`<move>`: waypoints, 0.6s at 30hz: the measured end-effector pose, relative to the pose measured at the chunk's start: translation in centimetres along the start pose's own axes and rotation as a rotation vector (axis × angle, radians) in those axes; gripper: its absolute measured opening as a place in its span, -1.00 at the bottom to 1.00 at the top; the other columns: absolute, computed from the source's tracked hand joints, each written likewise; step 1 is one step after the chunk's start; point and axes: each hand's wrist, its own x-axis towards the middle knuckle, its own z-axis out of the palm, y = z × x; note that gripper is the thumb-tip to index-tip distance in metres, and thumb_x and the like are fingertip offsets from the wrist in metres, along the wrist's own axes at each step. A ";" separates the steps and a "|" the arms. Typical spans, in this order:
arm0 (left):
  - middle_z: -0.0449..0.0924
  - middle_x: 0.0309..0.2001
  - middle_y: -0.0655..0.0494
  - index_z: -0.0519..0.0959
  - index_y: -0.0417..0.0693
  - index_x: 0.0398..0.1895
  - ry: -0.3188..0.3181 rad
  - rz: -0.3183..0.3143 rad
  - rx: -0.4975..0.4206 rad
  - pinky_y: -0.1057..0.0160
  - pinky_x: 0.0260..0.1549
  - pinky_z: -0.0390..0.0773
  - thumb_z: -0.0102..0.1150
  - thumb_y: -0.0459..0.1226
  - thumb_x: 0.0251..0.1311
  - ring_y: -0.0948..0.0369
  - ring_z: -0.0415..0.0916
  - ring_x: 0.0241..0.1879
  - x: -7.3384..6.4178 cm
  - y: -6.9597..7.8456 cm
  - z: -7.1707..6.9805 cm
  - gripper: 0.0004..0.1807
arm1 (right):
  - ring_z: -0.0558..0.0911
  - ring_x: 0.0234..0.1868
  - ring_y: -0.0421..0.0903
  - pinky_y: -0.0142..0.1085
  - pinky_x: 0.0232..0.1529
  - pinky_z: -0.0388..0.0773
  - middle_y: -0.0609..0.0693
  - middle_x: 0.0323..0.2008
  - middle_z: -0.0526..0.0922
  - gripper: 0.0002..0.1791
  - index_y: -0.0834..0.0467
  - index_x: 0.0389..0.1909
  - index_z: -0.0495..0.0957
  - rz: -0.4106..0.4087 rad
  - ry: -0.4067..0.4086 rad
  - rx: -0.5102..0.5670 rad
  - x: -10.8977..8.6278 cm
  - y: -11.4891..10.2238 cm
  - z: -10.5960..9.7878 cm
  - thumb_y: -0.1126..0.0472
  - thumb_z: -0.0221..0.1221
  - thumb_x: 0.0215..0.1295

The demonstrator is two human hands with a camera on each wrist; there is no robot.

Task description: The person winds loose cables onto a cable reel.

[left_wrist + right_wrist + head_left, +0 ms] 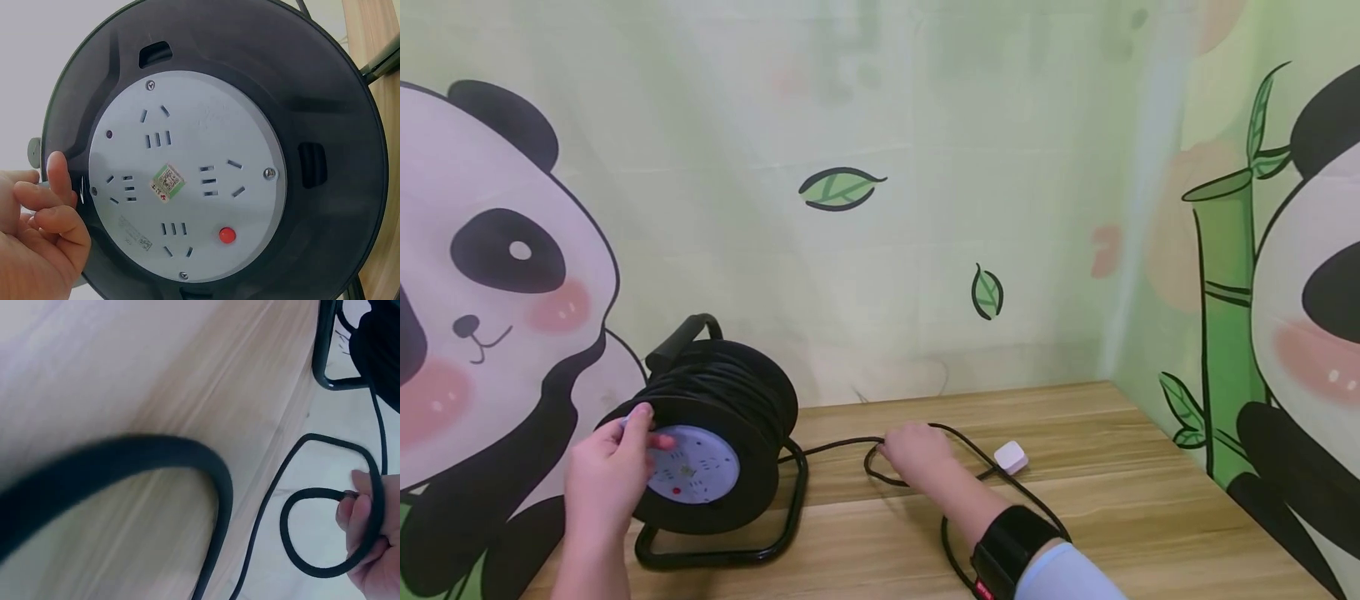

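A black cable reel [763,492] stands on its tube frame, wound with black cable, with a pale round socket panel [206,137] and a red button [227,235] on its face. My left hand [602,475] is at the left edge of that face, thumb and curled fingers pinching a small greyish crank knob [44,184], mostly hidden by the fingers. To the right of the reel, my right hand [917,454] grips the black cable [835,444] that runs out from the reel. Loops of the cable [315,572] curl around the right hand in the right wrist view.
A white plug [1011,457] lies on the wooden table [1150,500] beyond the right hand, beside the loose cable. The reel's carrying handle [681,342] points up at the back. A printed panda backdrop [910,317] closes off the rear and right side.
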 end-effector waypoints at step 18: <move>0.66 -0.48 0.06 0.63 -0.19 -0.26 0.034 -0.013 0.003 0.17 -0.42 0.30 -0.15 0.25 0.30 0.12 0.41 -0.49 0.1 -0.3 -0.3 -0.32 | 0.54 -0.36 -0.13 -0.26 -0.35 0.54 -0.03 -0.39 0.58 -0.86 0.08 -0.31 0.56 -0.179 -0.118 0.052 -1.1 1.3 0.0 0.39 0.22 0.19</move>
